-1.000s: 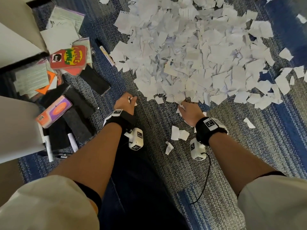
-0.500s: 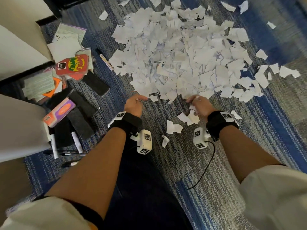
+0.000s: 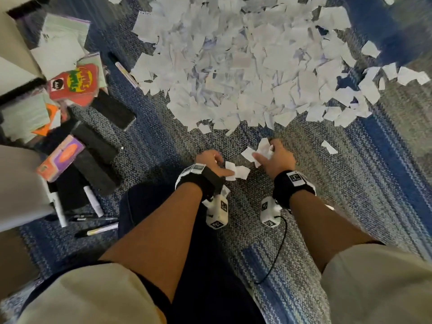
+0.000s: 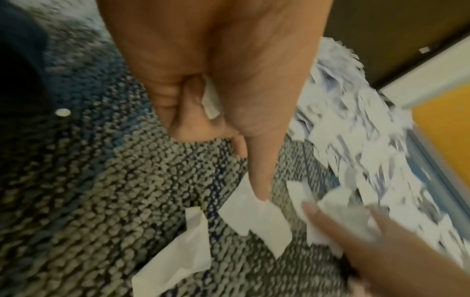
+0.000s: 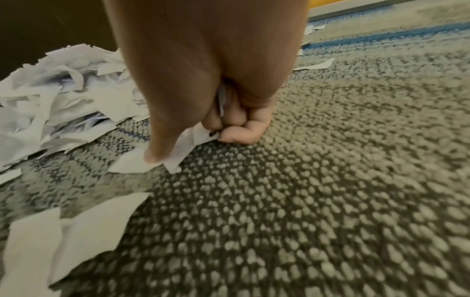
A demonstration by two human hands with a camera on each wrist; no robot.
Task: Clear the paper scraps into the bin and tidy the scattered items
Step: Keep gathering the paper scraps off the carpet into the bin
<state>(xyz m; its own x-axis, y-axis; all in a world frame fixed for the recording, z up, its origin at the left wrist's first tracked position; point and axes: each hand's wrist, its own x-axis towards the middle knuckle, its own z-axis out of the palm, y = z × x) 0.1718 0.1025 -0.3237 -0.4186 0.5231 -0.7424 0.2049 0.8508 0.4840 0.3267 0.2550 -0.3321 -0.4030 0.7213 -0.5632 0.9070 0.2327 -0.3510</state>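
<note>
A big heap of white paper scraps (image 3: 245, 66) covers the carpet ahead of me. My left hand (image 3: 215, 163) is low on the carpet, its fingers curled round a small scrap (image 4: 211, 100) in the palm and its thumb touching two loose scraps (image 3: 237, 171) (image 4: 254, 213). Just right of it, my right hand (image 3: 275, 157) grips a bunch of scraps (image 3: 263, 148) in curled fingers (image 5: 236, 118), and its thumb presses another scrap (image 5: 142, 163) to the floor. No bin is in view.
Scattered items lie at the left: a red card pack (image 3: 74, 84), an orange-purple box (image 3: 60, 157), black blocks (image 3: 98, 160), markers (image 3: 93, 203), sheets of paper (image 3: 63, 38). White furniture (image 3: 16, 183) stands at the left edge. A stray scrap (image 3: 328, 147) lies to the right.
Both hands have drawn back from the heap's near edge toward me and closer together. The right hand has gathered scraps into its grip.
</note>
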